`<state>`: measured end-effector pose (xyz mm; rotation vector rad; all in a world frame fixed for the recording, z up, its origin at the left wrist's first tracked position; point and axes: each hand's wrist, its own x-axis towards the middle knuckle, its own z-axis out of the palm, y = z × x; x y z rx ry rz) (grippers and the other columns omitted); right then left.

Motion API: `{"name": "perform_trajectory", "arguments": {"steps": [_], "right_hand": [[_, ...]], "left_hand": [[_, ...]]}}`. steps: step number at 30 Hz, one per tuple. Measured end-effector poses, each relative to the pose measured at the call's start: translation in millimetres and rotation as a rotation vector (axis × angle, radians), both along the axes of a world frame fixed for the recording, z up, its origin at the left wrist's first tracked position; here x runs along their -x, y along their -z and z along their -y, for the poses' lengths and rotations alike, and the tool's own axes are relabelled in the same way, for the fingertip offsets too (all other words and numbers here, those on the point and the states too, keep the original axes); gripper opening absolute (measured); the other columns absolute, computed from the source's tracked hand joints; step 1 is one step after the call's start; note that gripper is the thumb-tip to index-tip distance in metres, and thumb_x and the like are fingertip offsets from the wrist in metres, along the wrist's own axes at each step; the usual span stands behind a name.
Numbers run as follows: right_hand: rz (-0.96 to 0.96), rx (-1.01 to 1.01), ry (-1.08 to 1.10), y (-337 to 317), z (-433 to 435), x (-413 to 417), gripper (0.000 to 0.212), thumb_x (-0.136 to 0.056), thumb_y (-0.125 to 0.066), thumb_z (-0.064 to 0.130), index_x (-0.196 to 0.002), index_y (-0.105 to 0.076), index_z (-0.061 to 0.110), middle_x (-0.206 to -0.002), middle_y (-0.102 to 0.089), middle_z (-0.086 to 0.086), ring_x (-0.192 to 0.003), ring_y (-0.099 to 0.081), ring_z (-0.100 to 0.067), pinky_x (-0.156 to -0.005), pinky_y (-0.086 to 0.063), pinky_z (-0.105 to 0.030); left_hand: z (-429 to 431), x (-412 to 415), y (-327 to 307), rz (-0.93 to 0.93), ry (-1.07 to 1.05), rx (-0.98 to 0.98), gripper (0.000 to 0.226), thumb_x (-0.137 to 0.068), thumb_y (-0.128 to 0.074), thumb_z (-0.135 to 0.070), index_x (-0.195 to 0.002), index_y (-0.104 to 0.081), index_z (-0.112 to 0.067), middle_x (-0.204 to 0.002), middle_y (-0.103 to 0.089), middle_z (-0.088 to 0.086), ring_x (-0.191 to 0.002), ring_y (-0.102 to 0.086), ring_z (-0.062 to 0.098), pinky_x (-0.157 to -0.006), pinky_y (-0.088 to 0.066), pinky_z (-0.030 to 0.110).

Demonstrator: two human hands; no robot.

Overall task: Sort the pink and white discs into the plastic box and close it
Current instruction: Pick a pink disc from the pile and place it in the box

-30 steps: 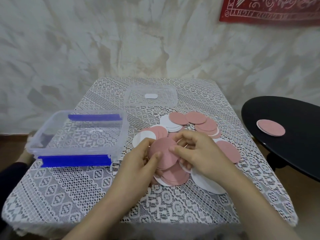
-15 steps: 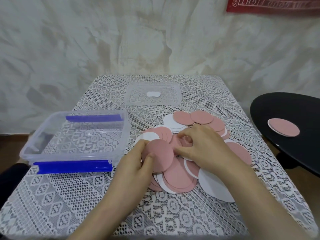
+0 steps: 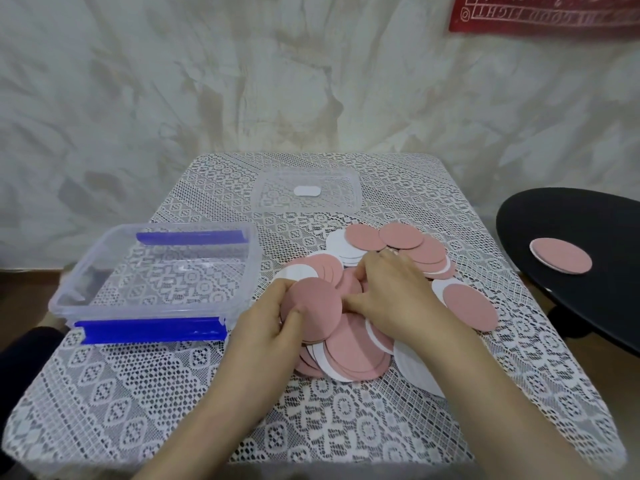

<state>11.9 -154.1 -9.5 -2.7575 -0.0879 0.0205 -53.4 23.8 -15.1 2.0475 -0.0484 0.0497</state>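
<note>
Square table under a white lace cloth [image 3: 138, 393] fills the view, its near edge cut off. Round black side table [image 3: 588, 289] at right is cropped by the frame. Clear rectangular plastic box with blue clips [image 3: 152, 311] sits open at left. Clear plastic lid [image 3: 306, 192] lies flat at the far side, apart from the box. Loose pile of pink and white round discs [image 3: 356, 355] lies right of the box, partly hidden under both hands. Left hand [image 3: 266, 327] grips a stack of pink discs [image 3: 315, 306], thumb on the top face; count unreadable. Right hand [image 3: 391, 292] arches over the pile, thumb at the stack's edge, fingertips buried: can't tell if it's pinching anything. Lone pink disc [image 3: 561, 259] lies on the side table.
</note>
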Motion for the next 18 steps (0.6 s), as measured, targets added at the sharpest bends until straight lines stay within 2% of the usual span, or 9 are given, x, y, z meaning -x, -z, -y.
{"name": "perform_trajectory", "arguments": {"steps": [2, 4, 8, 10, 12, 14, 16, 18], "right_hand": [[0.015, -0.037, -0.001, 0.5, -0.4, -2.0, 0.032, -0.076, -0.072, 0.046, -0.075, -0.059, 0.017, -0.087, -0.058, -0.001, -0.096, -0.053, -0.03, -0.072, -0.034, -0.036], [0.02, -0.059, -0.008, 2.1, 2.0, -2.3, 0.037, -0.084, -0.07, 0.037, -0.061, -0.05, 0.016, -0.072, -0.054, -0.002, -0.086, -0.054, -0.032, -0.066, -0.029, -0.035], [0.132, -0.143, 0.043, 3.5, 15.5, 0.3, 0.033, -0.096, -0.058, 0.026, -0.07, -0.046, 0.01, -0.065, -0.049, -0.003, -0.075, -0.052, -0.033, -0.062, -0.034, -0.041], [0.164, -0.224, 0.101, 1.1, 27.4, 1.9, 0.031, -0.099, -0.056, 0.023, -0.072, -0.046, 0.011, -0.063, -0.05, -0.003, -0.069, -0.05, -0.031, -0.06, -0.034, -0.039], [0.171, -0.393, 0.139, -2.2, 39.8, 3.2, 0.028, -0.1, -0.057, 0.022, -0.075, -0.052, 0.009, -0.066, -0.056, -0.009, -0.068, -0.052, -0.029, -0.062, -0.039, -0.04], [0.126, -0.653, 0.138, -6.8, 47.4, 8.4, 0.026, -0.101, -0.058, 0.017, -0.08, -0.057, 0.002, -0.068, -0.06, -0.016, -0.061, -0.051, -0.022, -0.06, -0.044, -0.04], [0.023, -0.816, 0.09, -8.5, 51.2, 17.6, 0.028, -0.101, -0.058, 0.011, -0.075, -0.056, 0.002, -0.061, -0.055, -0.008, -0.048, -0.046, -0.01, -0.049, -0.04, -0.027], [-0.062, -0.868, -0.002, -8.0, 50.4, 29.1, 0.027, -0.101, -0.058, 0.008, -0.075, -0.058, 0.005, -0.059, -0.055, -0.001, -0.045, -0.047, -0.005, -0.045, -0.039, -0.018]], "left_hand": [[0.1, -0.2, 0.4, 0.0, 0.0, -0.009, 0.019, -0.102, -0.047, -0.021, -0.101, -0.059, -0.037, -0.089, -0.067, -0.015, -0.083, -0.062, 0.01, -0.078, -0.054, 0.043], [0.6, -0.2, 0.0, 0.014, 0.001, -0.021, 0.02, -0.102, -0.047, -0.022, -0.1, -0.058, -0.038, -0.087, -0.066, -0.011, -0.081, -0.062, 0.013, -0.077, -0.053, 0.045], [1.5, -2.3, 1.3, 0.027, 0.002, -0.016, 0.021, -0.101, -0.047, -0.022, -0.101, -0.058, -0.039, -0.08, -0.067, -0.003, -0.075, -0.062, 0.021, -0.07, -0.053, 0.047], [2.1, -2.8, 2.1, 0.024, 0.003, -0.002, 0.025, -0.101, -0.047, -0.021, -0.105, -0.057, -0.044, -0.076, -0.067, -0.003, -0.067, -0.061, 0.022, -0.063, -0.051, 0.042], [2.9, -3.1, 3.4, 0.015, 0.01, 0.025, 0.029, -0.101, -0.047, -0.02, -0.107, -0.056, -0.046, -0.075, -0.067, -0.005, -0.058, -0.058, 0.017, -0.057, -0.048, 0.036], [4.0, -3.9, 4.3, 0.023, 0.017, 0.043, 0.031, -0.101, -0.046, -0.017, -0.108, -0.057, -0.045, -0.077, -0.068, -0.006, -0.055, -0.056, 0.013, -0.053, -0.047, 0.031], [5.9, -3.7, 3.7, 0.035, 0.029, 0.071, 0.034, -0.102, -0.045, -0.014, -0.107, -0.058, -0.045, -0.07, -0.066, -0.002, -0.054, -0.055, 0.013, -0.051, -0.047, 0.029], [8.7, -1.6, 2.0, 0.038, 0.057, 0.117, 0.035, -0.104, -0.044, -0.014, -0.109, -0.058, -0.045, -0.061, -0.061, -0.001, -0.051, -0.054, 0.012, -0.049, -0.049, 0.028]]}}
